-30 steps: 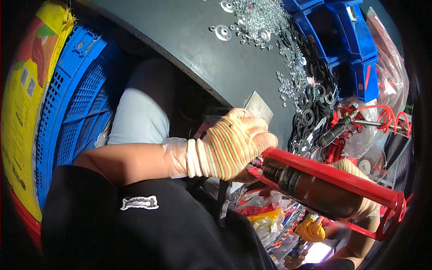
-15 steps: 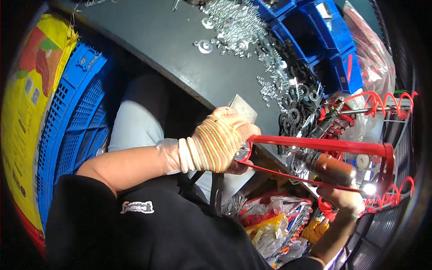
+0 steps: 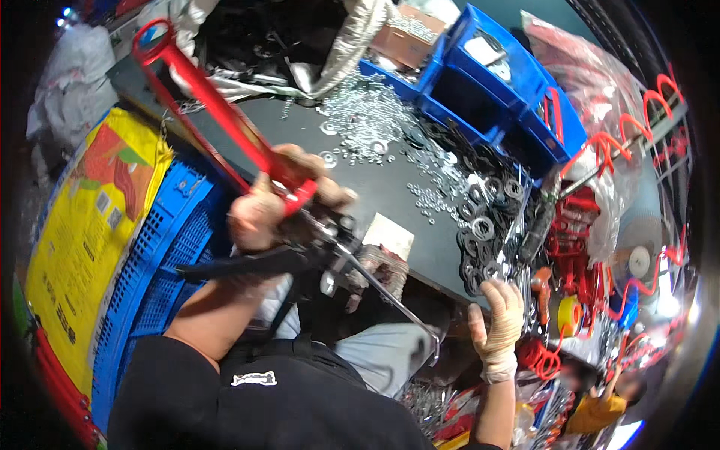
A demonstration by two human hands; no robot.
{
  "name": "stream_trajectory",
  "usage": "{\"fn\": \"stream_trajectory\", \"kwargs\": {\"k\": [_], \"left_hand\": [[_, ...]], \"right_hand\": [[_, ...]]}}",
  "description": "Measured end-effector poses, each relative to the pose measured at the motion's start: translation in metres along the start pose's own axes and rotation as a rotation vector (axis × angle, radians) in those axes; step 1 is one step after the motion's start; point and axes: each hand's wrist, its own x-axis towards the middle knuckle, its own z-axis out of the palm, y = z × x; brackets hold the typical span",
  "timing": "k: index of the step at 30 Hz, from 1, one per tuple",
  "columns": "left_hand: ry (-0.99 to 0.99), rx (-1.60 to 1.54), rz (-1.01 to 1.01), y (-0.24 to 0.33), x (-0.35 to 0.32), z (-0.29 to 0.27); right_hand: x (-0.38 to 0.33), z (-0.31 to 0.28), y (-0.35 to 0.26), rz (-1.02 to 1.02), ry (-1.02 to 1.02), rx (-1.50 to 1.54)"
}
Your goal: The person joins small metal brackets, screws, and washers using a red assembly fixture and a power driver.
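Observation:
A long red metal frame [image 3: 214, 112] with a ring at its far end slants up to the left, smeared by motion. My gloved left hand [image 3: 259, 214] is closed round its near end. Dark parts and a thin bent metal rod [image 3: 390, 292] show beside that end; whether they are joined to the frame I cannot tell. My gloved right hand [image 3: 499, 326] holds nothing, its fingers apart, in front of the bench edge. An orange hand tool [image 3: 541, 289] is just beyond it on the right. Between my hands a pale square plate [image 3: 388, 234] lies at the bench edge.
Loose washers and small fasteners [image 3: 364, 112] cover part of the grey bench [image 3: 352, 191]. Black rings [image 3: 480, 229] lie near blue bins [image 3: 469, 82]. Red coiled hoses [image 3: 604, 150] hang right. A blue crate [image 3: 161, 240] and yellow sack [image 3: 90, 217] stand left. A person in yellow [image 3: 596, 412] is far right.
The red frame has swung from the right over to the upper left in my left hand. My right hand has let go of the orange tool and opened. The view has shifted.

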Motion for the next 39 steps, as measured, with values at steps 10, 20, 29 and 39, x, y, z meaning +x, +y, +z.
{"fn": "stream_trajectory", "kwargs": {"k": [10,20,29,39], "left_hand": [[-0.176,0.062,-0.111,-0.027,0.005,-0.009],[-0.117,0.115,-0.117,-0.007,0.009,-0.003],[-0.305,-0.026,-0.047,0.003,0.047,-0.005],[-0.323,0.295,-0.187,-0.022,0.051,-0.021]], "right_hand": [[0.081,0.084,0.056,-0.001,-0.129,-0.142],[0.157,0.137,0.169,0.297,0.274,0.341],[0.117,0.045,0.041,0.112,0.329,0.518],[0.026,0.020,-0.099,0.495,-0.323,1.260]]}}
